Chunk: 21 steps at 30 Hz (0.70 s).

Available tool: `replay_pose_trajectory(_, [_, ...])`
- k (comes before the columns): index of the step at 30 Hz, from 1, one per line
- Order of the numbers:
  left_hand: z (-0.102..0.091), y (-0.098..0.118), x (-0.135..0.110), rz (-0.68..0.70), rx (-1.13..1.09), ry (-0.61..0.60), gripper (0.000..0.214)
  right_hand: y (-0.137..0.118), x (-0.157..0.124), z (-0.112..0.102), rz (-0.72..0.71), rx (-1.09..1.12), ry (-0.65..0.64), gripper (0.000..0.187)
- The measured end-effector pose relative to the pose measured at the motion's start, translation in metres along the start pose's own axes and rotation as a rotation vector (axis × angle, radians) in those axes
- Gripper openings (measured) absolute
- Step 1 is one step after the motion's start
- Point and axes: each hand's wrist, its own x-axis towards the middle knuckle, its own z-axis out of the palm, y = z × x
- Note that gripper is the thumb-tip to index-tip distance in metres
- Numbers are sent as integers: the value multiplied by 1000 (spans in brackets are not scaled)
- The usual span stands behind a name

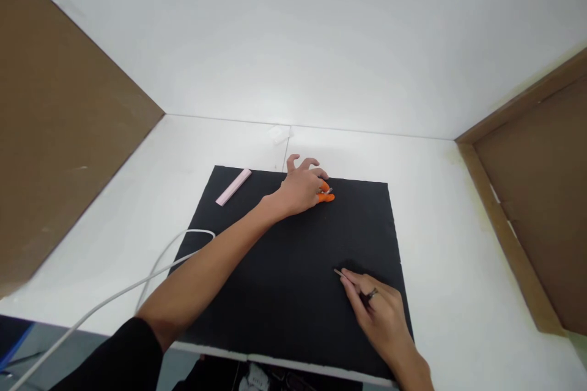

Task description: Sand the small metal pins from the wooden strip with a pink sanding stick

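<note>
My left hand [302,188] reaches over the far part of a black mat [293,281]. Orange coverings, like finger cots [326,198], sit on its thumb and a fingertip. These two are pinched together, and a small greyish piece [329,191] shows between them, too small to name; the other fingers are raised and spread. Lower right, above the mat, my right hand [380,314] wears a dark ring and is closed on a thin brownish stick [338,272]. Only the stick's tip sticks out; my fingers hide the remainder. A pale pink flat bar [233,187] lies left of my left hand.
A white cable [156,272] loops over the mat's left edge, by my left forearm. On the white table [440,226], behind the mat, lies a clear plastic piece [280,134]. A white wall rises at the back; brown panels [68,104] flank both sides.
</note>
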Motion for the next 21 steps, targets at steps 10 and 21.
replay_pose_trajectory(10, [3,-2,3,13,114,4,35,0,2,1,-42,-20,16,15])
replay_pose_trajectory(21, [1,0,4,-4,168,-7,36,2,-1,3,-27,0,18,13])
